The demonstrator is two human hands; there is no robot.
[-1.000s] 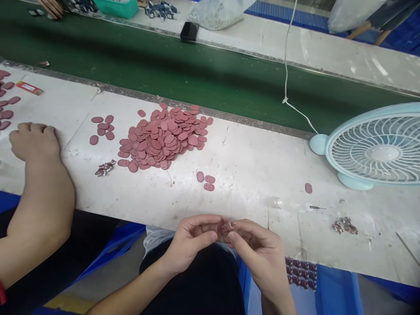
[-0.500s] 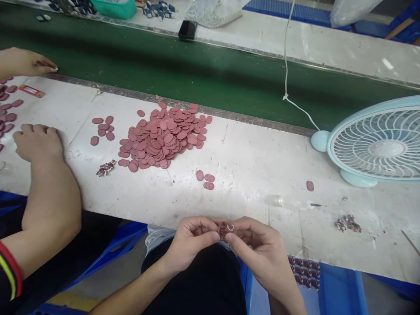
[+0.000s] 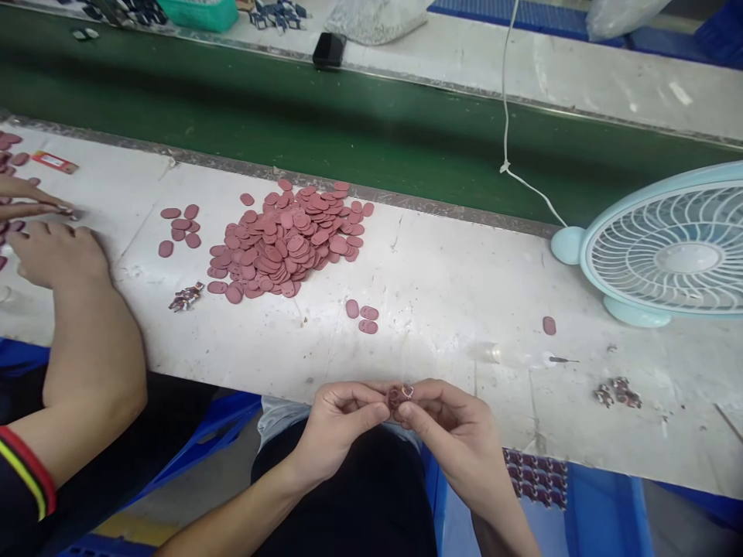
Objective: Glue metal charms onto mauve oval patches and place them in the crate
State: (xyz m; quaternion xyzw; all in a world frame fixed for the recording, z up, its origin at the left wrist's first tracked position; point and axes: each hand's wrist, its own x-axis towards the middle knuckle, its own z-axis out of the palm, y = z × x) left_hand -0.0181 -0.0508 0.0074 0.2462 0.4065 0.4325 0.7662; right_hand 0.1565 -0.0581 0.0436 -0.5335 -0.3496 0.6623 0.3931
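Just over the near edge of the table, my left hand (image 3: 348,422) pinches a small reddish-brown figure piece (image 3: 395,399) between thumb and fingers. My right hand (image 3: 456,429) grips the right side of the same piece, where a whitish curved detail shows. Fingertips cover much of it, so its full shape is hidden. Beyond my hands lie a few flat pink oval pieces (image 3: 368,312). A large heap of similar pink ovals (image 3: 290,240) spreads farther back to the left. On the right is a small clear bottle with a thin dark tip (image 3: 562,360).
Small brown parts (image 3: 620,393) lie at right, others (image 3: 186,296) at left. A light-blue fan (image 3: 688,255) stands right. Below, a blue bin (image 3: 607,510) holds rows of brown pieces (image 3: 537,478). A co-worker's arm (image 3: 93,333) rests at left; a green belt (image 3: 348,131) runs behind.
The co-worker's far hand has come back from beside the belt toward their other hand. My hands stay almost in place, the small piece slightly turned between them.
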